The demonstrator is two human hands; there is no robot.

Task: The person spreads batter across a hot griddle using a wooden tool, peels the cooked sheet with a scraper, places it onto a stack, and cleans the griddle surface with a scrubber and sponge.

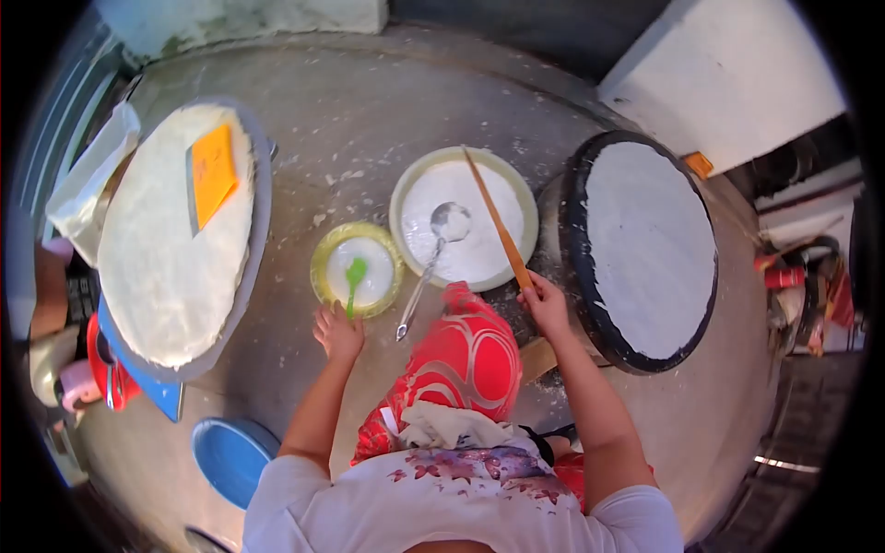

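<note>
My right hand [546, 302] grips the lower end of a long flat wooden stick [495, 214], whose tip reaches over the far rim of a wide pale basin [532, 205] of white batter. A metal ladle [450, 224] rests in that basin, its handle leaning out over the near rim. At the near edge of a small yellow bowl [322, 267], my left hand [339, 332] has its fingers apart and holds nothing. A green spoon [355, 275] stands in the white liquid of this bowl, its handle close to my left fingertips.
To the right, a black-rimmed round griddle [651, 249] carries a white layer. On the left stands a round board [261, 212] with pale flat sheets [166, 276] and an orange scraper [214, 173]. A blue basin [235, 461] sits at lower left.
</note>
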